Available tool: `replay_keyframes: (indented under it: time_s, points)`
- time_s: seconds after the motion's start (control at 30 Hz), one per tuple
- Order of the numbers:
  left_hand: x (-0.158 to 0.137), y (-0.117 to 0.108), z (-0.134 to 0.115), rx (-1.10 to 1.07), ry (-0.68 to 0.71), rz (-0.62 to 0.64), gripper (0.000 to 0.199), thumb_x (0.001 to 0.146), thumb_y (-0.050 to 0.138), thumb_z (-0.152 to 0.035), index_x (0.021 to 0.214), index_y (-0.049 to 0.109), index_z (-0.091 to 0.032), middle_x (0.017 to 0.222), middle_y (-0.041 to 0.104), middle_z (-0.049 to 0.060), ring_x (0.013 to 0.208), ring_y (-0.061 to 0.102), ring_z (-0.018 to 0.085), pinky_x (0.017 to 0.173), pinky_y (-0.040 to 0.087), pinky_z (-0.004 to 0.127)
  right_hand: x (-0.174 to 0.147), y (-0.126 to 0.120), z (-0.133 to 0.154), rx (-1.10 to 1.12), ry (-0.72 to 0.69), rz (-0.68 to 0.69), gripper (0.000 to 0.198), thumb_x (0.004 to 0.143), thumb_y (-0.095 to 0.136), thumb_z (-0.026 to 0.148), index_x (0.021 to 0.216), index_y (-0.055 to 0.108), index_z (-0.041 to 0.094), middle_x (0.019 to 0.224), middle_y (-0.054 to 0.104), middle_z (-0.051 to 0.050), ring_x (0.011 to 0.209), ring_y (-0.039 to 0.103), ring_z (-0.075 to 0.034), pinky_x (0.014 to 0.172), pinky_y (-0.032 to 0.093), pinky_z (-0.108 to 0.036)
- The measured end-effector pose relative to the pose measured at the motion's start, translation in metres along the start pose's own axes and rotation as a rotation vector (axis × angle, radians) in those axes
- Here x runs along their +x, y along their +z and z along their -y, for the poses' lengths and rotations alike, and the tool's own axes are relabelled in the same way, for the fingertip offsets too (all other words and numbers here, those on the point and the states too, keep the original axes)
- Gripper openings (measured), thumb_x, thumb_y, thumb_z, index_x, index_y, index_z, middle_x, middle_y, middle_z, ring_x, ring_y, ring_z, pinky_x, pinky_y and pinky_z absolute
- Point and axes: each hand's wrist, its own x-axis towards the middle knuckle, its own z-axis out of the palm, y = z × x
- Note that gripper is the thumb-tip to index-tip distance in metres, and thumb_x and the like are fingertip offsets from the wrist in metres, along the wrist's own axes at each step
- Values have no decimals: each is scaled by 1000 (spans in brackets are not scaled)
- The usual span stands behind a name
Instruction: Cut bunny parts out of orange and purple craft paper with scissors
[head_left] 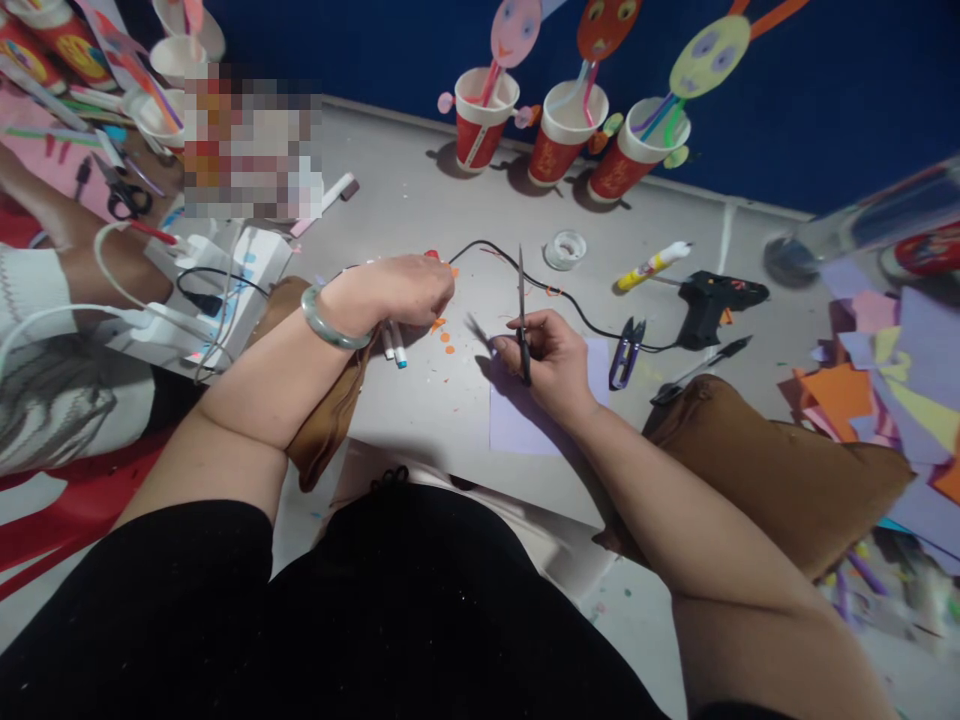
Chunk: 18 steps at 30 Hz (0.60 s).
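Note:
My right hand (551, 360) grips a pair of scissors (523, 310) by the handles, blades pointing away from me. Beneath it a lilac paper sheet (517, 420) lies flat on the table. Off to the left, my left hand (416, 288), with a jade-coloured bangle (330, 322) on the wrist, is low over the table with its fingers curled down. What those fingers hold, if anything, is hidden. Markers (397, 345) lie just below that hand, and a small red item (432, 255) shows behind it. Orange paper scraps (448, 340) are scattered beside it.
Red cups (480, 125) with paper-face figures stand along the back. A glue gun (712, 305), purple thread snips (627, 355), a tape roll (565, 250) and a glue pen (652, 267) lie rightward. A black cable crosses the table. At left are a power strip (255, 270) and another person's arm.

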Motion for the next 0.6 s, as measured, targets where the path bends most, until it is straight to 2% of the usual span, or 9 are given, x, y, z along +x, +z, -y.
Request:
replay_keyframes:
  time_s: [0.13, 0.3, 0.47, 0.6]
  points:
    - [-4, -6, -3, 38, -14, -9, 24, 82, 60, -23, 98, 76, -16, 82, 74, 7, 77, 64, 18, 68, 42, 28, 0, 1, 1, 2, -3, -5, 30, 76, 81, 35, 91, 59, 23, 54, 53, 8, 48, 45, -11, 50, 33, -26]
    - [-3, -6, -2, 24, -20, -79, 20, 79, 59, -19, 92, 74, -16, 70, 66, 4, 71, 61, 17, 62, 36, 28, 0, 1, 2, 1, 6, -9, 32, 74, 83, 37, 89, 59, 23, 55, 55, 8, 49, 46, -11, 50, 36, -26]
    - [-2, -10, -3, -117, -78, -96, 28, 79, 61, -17, 103, 75, -15, 88, 75, 5, 81, 67, 18, 73, 42, 27, 0, 1, 0, 24, 18, -9, 34, 73, 85, 39, 90, 60, 23, 56, 56, 7, 51, 49, -12, 50, 38, -27]
    - [-2, -12, -3, -181, -115, -53, 30, 79, 61, -19, 104, 78, -15, 90, 76, 6, 88, 68, 20, 81, 44, 29, -1, 0, -2, 33, 21, -11, 35, 73, 85, 39, 91, 60, 23, 55, 55, 8, 49, 47, -11, 49, 36, -26]
